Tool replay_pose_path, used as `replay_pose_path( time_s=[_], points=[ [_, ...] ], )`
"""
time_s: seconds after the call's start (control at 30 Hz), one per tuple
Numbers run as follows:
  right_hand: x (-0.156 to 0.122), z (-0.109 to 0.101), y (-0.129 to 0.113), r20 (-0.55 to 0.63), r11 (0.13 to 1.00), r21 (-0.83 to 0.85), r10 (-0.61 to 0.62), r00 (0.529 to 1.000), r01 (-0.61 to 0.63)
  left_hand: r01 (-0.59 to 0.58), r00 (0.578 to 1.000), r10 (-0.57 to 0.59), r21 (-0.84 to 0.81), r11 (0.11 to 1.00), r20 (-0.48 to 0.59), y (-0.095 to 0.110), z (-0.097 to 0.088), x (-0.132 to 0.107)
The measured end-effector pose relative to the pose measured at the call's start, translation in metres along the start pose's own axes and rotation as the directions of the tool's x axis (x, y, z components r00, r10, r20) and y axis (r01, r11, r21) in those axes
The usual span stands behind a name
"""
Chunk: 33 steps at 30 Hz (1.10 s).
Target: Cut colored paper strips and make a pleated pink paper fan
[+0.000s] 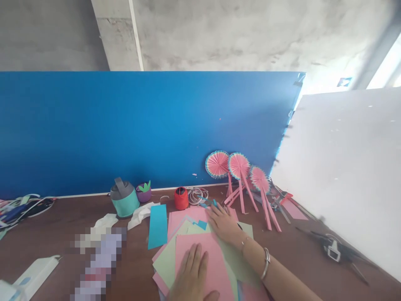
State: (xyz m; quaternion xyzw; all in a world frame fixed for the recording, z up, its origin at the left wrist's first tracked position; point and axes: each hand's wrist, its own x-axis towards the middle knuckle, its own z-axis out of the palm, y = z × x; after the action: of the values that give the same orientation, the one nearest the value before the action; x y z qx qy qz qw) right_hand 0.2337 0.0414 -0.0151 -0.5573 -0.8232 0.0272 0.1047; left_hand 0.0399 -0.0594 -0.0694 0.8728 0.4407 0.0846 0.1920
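Note:
My left hand (191,278) lies flat with fingers spread on a pink sheet of paper (205,248), the top sheet of a loose stack. Farther forward, my right hand (224,223) reaches across the same stack, fingers stretched out over its far edge. Close by its fingertips is a small blue item (214,203), whose kind I cannot make out. Green sheets (164,263) and more pink ones stick out at angles below the top sheet. A blue paper strip (158,225) lies left of the stack.
Three pink pleated paper fans (238,165) lean against the blue partition (140,125). A teal cup (124,198), a purple pot (143,192), a red container (181,198) and a coiled white cable (199,195) stand along the back. Dark tools (333,248) lie at right.

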Motion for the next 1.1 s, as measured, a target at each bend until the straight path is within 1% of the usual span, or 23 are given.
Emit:
replay_pose_path(
  time_s=[0.07,0.13,0.17,0.2,0.23,0.27,0.3,0.37,0.43,0.53,0.6,0.7,0.77,0.8,0.83,0.87,0.9,0.93,0.97,1.0,1.03,1.07,1.1],
  points=[
    [0.007,-0.006,0.006,-0.024,0.998,-0.027,0.053,0.998,-0.054,0.013,0.999,-0.012,-0.041,0.999,0.030,0.005,-0.009,-0.002],
    [0.008,-0.013,0.002,-0.070,0.998,0.001,0.059,0.996,-0.059,0.063,0.998,-0.061,-0.084,0.994,0.026,0.006,-0.024,-0.003],
    [0.007,-0.016,-0.003,-0.082,0.998,0.044,0.052,0.995,-0.048,0.115,0.993,-0.118,-0.102,0.988,-0.015,0.005,-0.034,-0.001],
    [0.006,-0.018,-0.010,-0.085,0.994,0.105,0.042,0.995,-0.033,0.196,0.973,-0.208,-0.118,0.973,-0.102,0.003,-0.045,0.001],
    [0.006,-0.018,-0.017,-0.046,0.983,0.182,0.032,0.998,-0.023,0.236,0.948,-0.258,-0.131,0.963,-0.188,0.001,-0.056,0.004],
    [0.006,-0.017,-0.025,0.008,0.967,0.254,0.015,1.000,-0.016,0.252,0.929,-0.278,-0.131,0.959,-0.244,-0.003,-0.067,0.009],
    [0.007,-0.015,-0.032,0.045,0.958,0.288,-0.018,0.999,0.004,0.277,0.910,-0.307,-0.141,0.950,-0.280,-0.006,-0.076,0.015],
    [0.012,-0.009,-0.044,0.083,0.945,0.327,-0.054,0.995,0.024,0.327,0.892,-0.365,-0.178,0.928,-0.266,-0.015,-0.086,0.027],
    [0.019,-0.002,-0.051,0.103,0.940,0.341,-0.063,0.993,0.024,0.331,0.897,-0.373,-0.198,0.923,-0.236,-0.022,-0.086,0.038],
    [0.027,0.003,-0.060,0.124,0.937,0.350,-0.059,0.991,0.012,0.331,0.890,-0.379,-0.214,0.919,-0.253,-0.028,-0.075,0.046],
    [0.029,0.001,-0.066,0.100,0.933,0.357,-0.070,0.992,0.030,0.326,0.883,-0.381,-0.227,0.918,-0.274,-0.030,-0.069,0.047],
    [0.025,-0.009,-0.074,-0.034,0.921,0.376,-0.097,0.995,0.103,0.328,0.862,-0.407,-0.278,0.903,-0.304,-0.034,-0.069,0.044],
    [0.019,-0.021,-0.072,-0.163,0.904,0.379,-0.144,0.976,0.197,0.351,0.841,-0.440,-0.302,0.886,-0.314,-0.037,-0.071,0.040],
    [0.016,-0.027,-0.067,-0.206,0.901,0.372,-0.155,0.966,0.224,0.364,0.834,-0.455,-0.307,0.879,-0.314,-0.039,-0.073,0.037],
    [0.013,-0.033,-0.059,-0.237,0.916,0.349,-0.118,0.964,0.197,0.376,0.830,-0.463,-0.301,0.876,-0.310,-0.041,-0.074,0.034],
    [0.009,-0.039,-0.049,-0.242,0.948,0.307,-0.001,0.970,0.078,0.386,0.829,-0.465,-0.284,0.878,-0.311,-0.042,-0.075,0.031],
    [0.004,-0.044,-0.038,-0.217,0.963,0.250,0.160,0.963,-0.104,0.396,0.823,-0.466,-0.261,0.880,-0.324,-0.042,-0.077,0.029],
    [-0.001,-0.048,-0.026,-0.137,0.946,0.158,0.304,0.943,-0.283,0.401,0.817,-0.461,-0.233,0.886,-0.346,-0.040,-0.079,0.027],
    [-0.006,-0.051,-0.015,-0.011,0.909,0.044,0.416,0.909,-0.415,0.401,0.810,-0.448,-0.200,0.894,-0.378,-0.037,-0.081,0.027],
    [-0.011,-0.052,-0.005,0.039,0.889,0.005,0.458,0.888,-0.458,0.396,0.803,-0.431,-0.171,0.902,-0.412,-0.032,-0.084,0.029],
    [-0.015,-0.052,0.003,0.069,0.879,-0.012,0.476,0.877,-0.476,0.368,0.815,-0.403,-0.164,0.915,-0.418,-0.026,-0.086,0.033],
    [-0.019,-0.050,0.008,0.095,0.874,-0.027,0.485,0.869,-0.485,0.317,0.840,-0.363,-0.179,0.932,-0.403,-0.019,-0.089,0.040],
    [-0.022,-0.047,0.011,0.108,0.872,-0.031,0.489,0.865,-0.489,0.271,0.873,-0.336,-0.221,0.937,-0.355,-0.011,-0.090,0.048]
  ],
)
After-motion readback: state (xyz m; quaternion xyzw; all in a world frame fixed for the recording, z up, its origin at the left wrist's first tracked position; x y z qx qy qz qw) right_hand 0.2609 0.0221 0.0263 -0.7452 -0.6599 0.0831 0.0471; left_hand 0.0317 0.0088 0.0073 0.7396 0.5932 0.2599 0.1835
